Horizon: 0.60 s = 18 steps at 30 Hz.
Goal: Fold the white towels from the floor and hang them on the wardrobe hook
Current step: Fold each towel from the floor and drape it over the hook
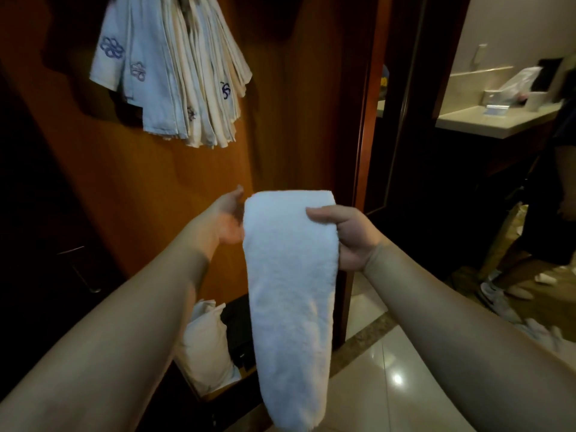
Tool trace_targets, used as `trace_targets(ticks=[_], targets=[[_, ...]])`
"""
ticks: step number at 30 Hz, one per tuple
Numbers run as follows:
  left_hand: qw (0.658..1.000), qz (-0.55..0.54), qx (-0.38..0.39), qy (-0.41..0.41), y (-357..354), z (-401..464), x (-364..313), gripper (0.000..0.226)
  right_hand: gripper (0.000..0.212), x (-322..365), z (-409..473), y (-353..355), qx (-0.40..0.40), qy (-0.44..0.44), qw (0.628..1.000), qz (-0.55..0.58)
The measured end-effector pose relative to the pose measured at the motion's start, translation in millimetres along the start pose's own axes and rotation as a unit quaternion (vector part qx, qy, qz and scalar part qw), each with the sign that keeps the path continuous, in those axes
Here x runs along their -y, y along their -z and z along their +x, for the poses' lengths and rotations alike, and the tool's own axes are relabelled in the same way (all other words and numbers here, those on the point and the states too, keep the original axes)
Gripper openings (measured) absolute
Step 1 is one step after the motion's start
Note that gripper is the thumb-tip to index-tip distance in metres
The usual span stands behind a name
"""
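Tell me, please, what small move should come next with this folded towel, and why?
Probably lift the towel toward the hanging cloths above. It already hangs folded lengthwise from the right hand, and the left hand lies open beside it, free to help.

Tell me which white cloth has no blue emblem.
The folded white terry towel gripped by the right hand; the hanging cloths show blue emblems.

The folded towel (290, 294) is plain white, without pattern. The hanging cloths (174, 70) are white to cream (several carry a blue looping emblem). The wardrobe panel (131, 188) is warm orange-brown wood. The floor (389, 363) shows glossy beige tiles, and the counter (498, 120) is pale cream.
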<state>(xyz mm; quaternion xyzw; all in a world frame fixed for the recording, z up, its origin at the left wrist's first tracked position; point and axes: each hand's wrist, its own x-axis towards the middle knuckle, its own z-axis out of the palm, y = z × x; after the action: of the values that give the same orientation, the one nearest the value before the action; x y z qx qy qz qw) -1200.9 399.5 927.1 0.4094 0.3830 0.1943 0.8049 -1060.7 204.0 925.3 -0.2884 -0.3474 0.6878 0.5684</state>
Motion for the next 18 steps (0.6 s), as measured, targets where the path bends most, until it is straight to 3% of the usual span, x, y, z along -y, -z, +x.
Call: trace_targets(ticks=[4,6,8,11,13,15,18], targets=[[0.996,0.07,-0.002,-0.048,5.2,-1.3,12.2,0.049,0.066,13.2,11.8,-8.1,-0.079,0.063,0.995,-0.002],[0.991,0.089,-0.006,-0.097,2.4,-11.6,16.4,0.05,0.055,18.5,17.1,-10.8,-0.118,0.091,0.989,-0.013],[0.979,0.107,-0.056,-0.165,-3.6,-23.4,20.1,0.054,0.041,24.9,21.7,-14.2,-0.149,0.114,0.982,-0.012],[0.935,0.116,-0.183,-0.281,-17.3,-46.2,25.6,0.048,0.036,38.0,26.7,-23.9,-0.169,0.146,0.974,-0.024],[0.892,0.125,-0.217,-0.377,-25.4,-65.2,33.2,0.042,0.039,47.3,31.2,-32.2,-0.171,0.16,0.971,-0.04],[0.874,0.104,-0.184,-0.437,-32.2,-83.5,42.2,0.044,0.042,55.2,37.5,-42.0,-0.174,0.172,0.968,-0.051],[0.894,0.061,-0.054,-0.441,-47.5,-101.8,55.9,0.059,0.039,65.9,50.7,-60.9,-0.182,0.193,0.962,-0.067]])
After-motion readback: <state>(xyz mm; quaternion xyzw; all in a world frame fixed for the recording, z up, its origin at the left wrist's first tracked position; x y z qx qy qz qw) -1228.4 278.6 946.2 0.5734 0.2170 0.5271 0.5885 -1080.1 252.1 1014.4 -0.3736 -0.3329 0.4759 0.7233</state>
